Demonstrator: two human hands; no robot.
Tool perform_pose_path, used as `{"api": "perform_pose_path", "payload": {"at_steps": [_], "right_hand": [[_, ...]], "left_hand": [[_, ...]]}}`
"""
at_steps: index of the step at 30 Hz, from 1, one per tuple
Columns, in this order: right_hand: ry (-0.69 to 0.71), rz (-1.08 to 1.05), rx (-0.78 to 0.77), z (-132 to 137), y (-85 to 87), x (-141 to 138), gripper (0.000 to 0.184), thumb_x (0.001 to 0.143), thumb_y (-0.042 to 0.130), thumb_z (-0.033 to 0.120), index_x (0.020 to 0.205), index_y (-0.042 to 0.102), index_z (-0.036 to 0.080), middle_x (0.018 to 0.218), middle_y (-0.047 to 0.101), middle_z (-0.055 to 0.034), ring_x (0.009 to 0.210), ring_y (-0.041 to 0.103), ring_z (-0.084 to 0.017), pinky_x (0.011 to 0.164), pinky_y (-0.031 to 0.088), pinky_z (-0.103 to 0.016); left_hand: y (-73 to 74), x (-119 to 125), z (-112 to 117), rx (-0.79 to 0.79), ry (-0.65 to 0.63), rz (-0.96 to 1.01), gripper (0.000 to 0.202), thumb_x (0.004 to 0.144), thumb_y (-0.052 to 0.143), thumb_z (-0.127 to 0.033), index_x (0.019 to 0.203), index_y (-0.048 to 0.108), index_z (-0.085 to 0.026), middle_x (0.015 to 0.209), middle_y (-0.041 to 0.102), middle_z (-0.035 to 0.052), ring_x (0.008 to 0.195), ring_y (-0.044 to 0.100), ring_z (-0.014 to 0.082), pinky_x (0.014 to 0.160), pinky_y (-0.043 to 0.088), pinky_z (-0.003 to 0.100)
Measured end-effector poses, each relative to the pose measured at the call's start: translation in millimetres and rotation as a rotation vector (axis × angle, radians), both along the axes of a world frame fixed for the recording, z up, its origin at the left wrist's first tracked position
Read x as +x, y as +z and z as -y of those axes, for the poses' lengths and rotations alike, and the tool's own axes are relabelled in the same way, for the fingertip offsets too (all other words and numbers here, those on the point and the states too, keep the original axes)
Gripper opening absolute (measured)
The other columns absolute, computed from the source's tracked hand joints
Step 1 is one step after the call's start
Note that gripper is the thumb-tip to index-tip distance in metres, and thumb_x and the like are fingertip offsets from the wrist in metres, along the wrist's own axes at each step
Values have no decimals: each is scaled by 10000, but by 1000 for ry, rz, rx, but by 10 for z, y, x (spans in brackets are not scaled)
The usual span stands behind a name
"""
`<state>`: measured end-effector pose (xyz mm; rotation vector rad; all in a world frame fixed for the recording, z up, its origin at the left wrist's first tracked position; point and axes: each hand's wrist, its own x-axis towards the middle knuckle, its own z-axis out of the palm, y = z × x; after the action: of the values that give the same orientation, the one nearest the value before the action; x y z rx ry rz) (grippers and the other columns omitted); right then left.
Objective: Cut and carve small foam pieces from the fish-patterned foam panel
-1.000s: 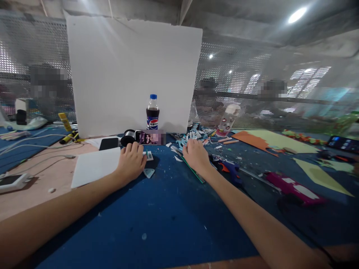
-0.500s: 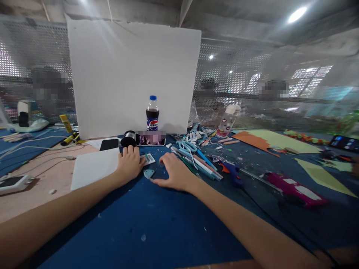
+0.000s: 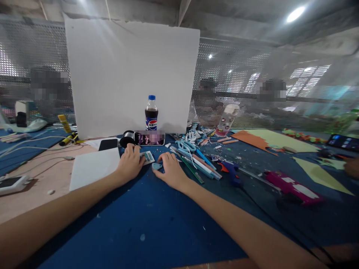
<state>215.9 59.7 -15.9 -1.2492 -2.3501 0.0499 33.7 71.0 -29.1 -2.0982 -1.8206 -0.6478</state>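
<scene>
My left hand rests palm down at the left of a small white printed card, its fingers pointing forward and apart. Its thumb touches the card's near left edge. My right hand is closed with thumb and fingertips around a small light-blue, rounded piece; I cannot make out what kind of piece it is. Close behind both hands, a phone with a lit screen leans in front of a cola bottle. A black-rimmed spool stands just beyond my left fingers.
Scissors, several pens and paper scraps lie right of my right hand. Farther right are a blue glue gun and a magenta tool. A white sheet lies left; a white board stands behind.
My right hand has closed on the light-blue piece, which has moved right and away from me. The left hand has hardly moved; the card shows slightly turned.
</scene>
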Motion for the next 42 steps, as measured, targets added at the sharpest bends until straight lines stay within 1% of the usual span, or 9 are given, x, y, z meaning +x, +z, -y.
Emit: {"api": "perform_pose_path", "payload": {"at_steps": [4,8,13,22,25,27,30,38,42], "right_hand": [[-37,-19,13,-188,-22,149,160,809,485,313,842,457,159,914,496,-93,863,453,-209,722,388,-303],[-26,-108,-62,-310,-10,254,179,791,524,317,852,462,161,909,513,-83,887,465,-206,745,393,-309],[-48,-256,-150,-342,-14,274,227,790,534,338,903,452,159,903,522,-74,862,491,-191,723,407,-308],[-20,-296,-98,-329,10,280,241,821,492,294,1004,440,147,1077,514,-137,961,530,-191,774,428,-308],[32,-354,-83,-261,94,296,210,870,403,351,874,476,154,890,592,-90,789,582,-155,698,445,-269],[141,-374,-169,-207,129,299,311,897,334,382,731,486,167,713,611,-44,656,592,-135,644,449,-248],[249,-429,-288,-154,128,281,412,900,320,390,597,491,170,609,625,-33,574,607,-128,594,453,-231],[-93,-320,-47,-238,160,347,418,849,407,278,445,453,180,494,590,-43,538,584,-157,552,395,-243],[-135,-354,-61,-243,193,385,448,871,370,311,455,470,179,513,601,-49,525,574,-153,556,392,-245]], "left_hand": [[-30,-15,-38,-44,1,-16,319,856,401,-298,1060,466,-61,1023,468,177,983,473,296,774,416,366],[-9,-10,-28,-55,15,-15,328,858,365,-302,1054,479,-65,995,506,171,955,460,305,756,404,390],[16,-2,-4,-57,6,-10,322,853,358,-309,1030,498,-78,994,509,163,929,457,292,743,399,383],[-11,-25,-28,-46,-15,-19,317,863,364,-309,1026,503,-75,988,504,154,927,451,286,750,396,373],[-22,-38,-41,-43,-34,-23,296,864,375,-310,998,514,-86,983,516,148,943,455,276,772,388,372],[-27,-42,-49,-40,-44,-23,283,864,380,-312,977,519,-93,968,526,141,939,463,267,782,384,376],[-34,-46,-61,-34,-49,-26,275,859,390,-314,959,518,-91,949,533,140,928,465,271,788,379,388],[-50,-52,-66,-40,-60,-13,249,850,398,-294,954,503,-94,943,527,132,904,470,263,774,387,378],[-44,-47,-58,-41,-64,-6,248,851,392,-290,947,505,-92,929,525,132,886,469,263,773,387,385]]}}
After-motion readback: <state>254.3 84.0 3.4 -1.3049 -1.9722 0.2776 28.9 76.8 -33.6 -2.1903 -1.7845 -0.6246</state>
